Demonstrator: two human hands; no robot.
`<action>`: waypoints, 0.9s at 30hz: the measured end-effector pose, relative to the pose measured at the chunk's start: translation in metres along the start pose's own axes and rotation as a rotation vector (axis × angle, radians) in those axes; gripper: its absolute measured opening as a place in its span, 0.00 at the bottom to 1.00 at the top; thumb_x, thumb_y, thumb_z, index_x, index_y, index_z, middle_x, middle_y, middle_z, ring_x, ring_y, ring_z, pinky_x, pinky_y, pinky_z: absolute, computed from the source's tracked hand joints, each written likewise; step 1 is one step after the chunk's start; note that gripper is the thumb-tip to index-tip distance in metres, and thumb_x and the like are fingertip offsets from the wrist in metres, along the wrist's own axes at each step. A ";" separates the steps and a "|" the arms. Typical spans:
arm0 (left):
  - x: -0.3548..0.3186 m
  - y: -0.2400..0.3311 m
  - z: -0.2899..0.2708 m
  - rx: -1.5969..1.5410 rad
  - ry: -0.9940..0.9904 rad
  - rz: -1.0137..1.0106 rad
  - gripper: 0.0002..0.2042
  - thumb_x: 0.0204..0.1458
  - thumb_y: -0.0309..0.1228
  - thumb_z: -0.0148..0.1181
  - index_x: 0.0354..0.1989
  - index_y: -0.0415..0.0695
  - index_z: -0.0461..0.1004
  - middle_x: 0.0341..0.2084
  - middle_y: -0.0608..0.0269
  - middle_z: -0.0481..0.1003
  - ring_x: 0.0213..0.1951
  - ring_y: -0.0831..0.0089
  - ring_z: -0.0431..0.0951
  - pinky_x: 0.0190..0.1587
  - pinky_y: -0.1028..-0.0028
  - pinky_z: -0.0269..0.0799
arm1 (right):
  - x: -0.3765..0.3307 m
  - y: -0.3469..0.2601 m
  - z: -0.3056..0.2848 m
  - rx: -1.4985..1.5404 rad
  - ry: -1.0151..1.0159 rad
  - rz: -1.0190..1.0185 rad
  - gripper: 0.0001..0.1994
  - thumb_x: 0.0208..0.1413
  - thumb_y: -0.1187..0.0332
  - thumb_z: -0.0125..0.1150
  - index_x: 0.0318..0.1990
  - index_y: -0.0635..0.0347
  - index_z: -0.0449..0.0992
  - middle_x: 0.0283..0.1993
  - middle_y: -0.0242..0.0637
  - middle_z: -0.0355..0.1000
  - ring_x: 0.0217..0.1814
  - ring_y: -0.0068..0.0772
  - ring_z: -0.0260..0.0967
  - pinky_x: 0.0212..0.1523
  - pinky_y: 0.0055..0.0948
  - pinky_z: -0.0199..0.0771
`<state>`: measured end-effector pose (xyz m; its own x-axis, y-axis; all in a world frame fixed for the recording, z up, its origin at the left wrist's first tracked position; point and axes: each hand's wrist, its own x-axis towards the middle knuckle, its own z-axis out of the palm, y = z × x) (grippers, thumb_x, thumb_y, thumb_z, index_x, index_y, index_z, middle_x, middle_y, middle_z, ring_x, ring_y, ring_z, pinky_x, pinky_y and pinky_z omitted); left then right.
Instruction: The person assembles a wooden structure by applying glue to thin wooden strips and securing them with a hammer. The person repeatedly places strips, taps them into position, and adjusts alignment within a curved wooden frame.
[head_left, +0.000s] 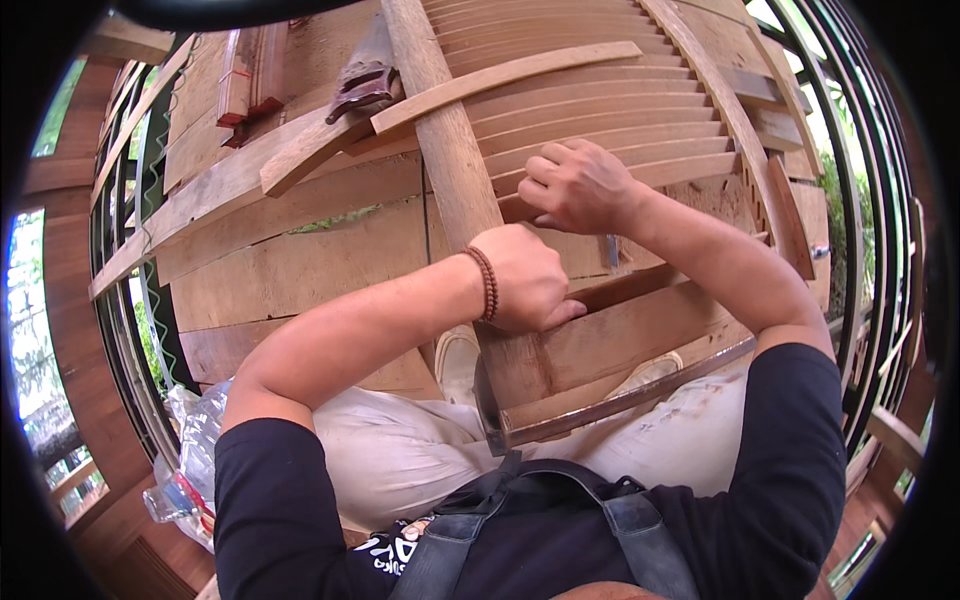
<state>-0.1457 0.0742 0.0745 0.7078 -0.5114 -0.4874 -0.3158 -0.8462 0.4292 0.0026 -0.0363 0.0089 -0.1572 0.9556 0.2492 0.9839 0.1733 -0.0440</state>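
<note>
A louvred wooden frame [455, 165] lies in front of me, its thin slats [600, 110] set in a row between two long side rails. My left hand [525, 278], with a brown bead bracelet [487, 283] at the wrist, is closed over the left rail near its lower end. Its fingers are curled out of sight and the thumb points right. Just above and to the right, my right hand [580, 187] is curled in a fist at the lowest slats, apparently gripping a slat; its fingertips are hidden.
A handsaw [365, 85] lies beyond the left rail. One loose wooden strip [510, 85] rests across the frame. Reddish wood pieces [250, 75] lie at the far left. Clear plastic bottles [203, 430] stand by my left elbow. Railings [870, 200] run along the right.
</note>
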 end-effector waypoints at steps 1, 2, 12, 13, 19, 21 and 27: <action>0.000 -0.001 0.000 -0.003 -0.014 0.004 0.31 0.67 0.54 0.46 0.20 0.46 0.83 0.20 0.51 0.81 0.28 0.48 0.83 0.37 0.56 0.80 | 0.000 -0.002 0.001 0.000 0.005 0.005 0.18 0.45 0.52 0.75 0.33 0.52 0.75 0.36 0.32 0.74 0.44 0.36 0.77 0.40 0.36 0.80; -0.001 -0.001 -0.002 -0.005 -0.012 0.009 0.31 0.67 0.54 0.46 0.20 0.46 0.83 0.20 0.52 0.81 0.28 0.48 0.83 0.37 0.56 0.80 | 0.001 -0.001 -0.001 0.002 0.006 0.003 0.18 0.45 0.52 0.75 0.33 0.51 0.75 0.36 0.32 0.74 0.44 0.36 0.77 0.40 0.36 0.80; 0.007 -0.001 0.005 0.032 0.039 0.001 0.32 0.65 0.58 0.47 0.17 0.48 0.82 0.17 0.53 0.79 0.24 0.50 0.82 0.31 0.55 0.78 | -0.007 -0.002 -0.004 -0.077 0.066 0.037 0.20 0.41 0.50 0.76 0.35 0.49 0.73 0.36 0.30 0.72 0.43 0.33 0.75 0.42 0.35 0.77; 0.009 0.003 -0.011 -0.005 -0.107 -0.053 0.28 0.64 0.56 0.52 0.21 0.47 0.83 0.20 0.53 0.79 0.27 0.51 0.82 0.35 0.56 0.78 | -0.015 0.003 -0.015 0.000 -0.004 0.053 0.21 0.43 0.49 0.76 0.36 0.50 0.73 0.39 0.31 0.73 0.48 0.35 0.74 0.49 0.37 0.76; 0.037 -0.007 -0.007 0.056 0.782 -0.116 0.19 0.51 0.36 0.71 0.49 0.43 0.76 0.41 0.52 0.74 0.48 0.54 0.77 0.49 0.60 0.76 | -0.110 0.032 -0.054 -0.035 -0.092 0.304 0.21 0.46 0.55 0.76 0.44 0.52 0.76 0.48 0.34 0.74 0.57 0.39 0.72 0.59 0.40 0.74; 0.045 -0.009 -0.007 0.112 0.748 -0.141 0.22 0.49 0.33 0.72 0.51 0.42 0.74 0.43 0.53 0.74 0.50 0.55 0.76 0.50 0.60 0.76 | -0.130 0.039 -0.052 -0.063 -0.072 0.404 0.20 0.45 0.59 0.77 0.45 0.52 0.77 0.49 0.32 0.73 0.57 0.40 0.72 0.58 0.40 0.76; 0.056 -0.021 -0.003 0.086 0.748 -0.177 0.21 0.46 0.27 0.73 0.50 0.41 0.75 0.44 0.55 0.74 0.50 0.54 0.77 0.51 0.59 0.76 | -0.152 0.051 -0.045 -0.094 0.050 0.427 0.21 0.42 0.64 0.79 0.43 0.53 0.76 0.48 0.32 0.73 0.54 0.37 0.73 0.53 0.38 0.77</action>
<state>-0.0975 0.0641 0.0403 0.9812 -0.1562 0.1138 -0.1848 -0.9302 0.3171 0.0811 -0.1836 0.0125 0.2675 0.9238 0.2739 0.9635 -0.2594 -0.0660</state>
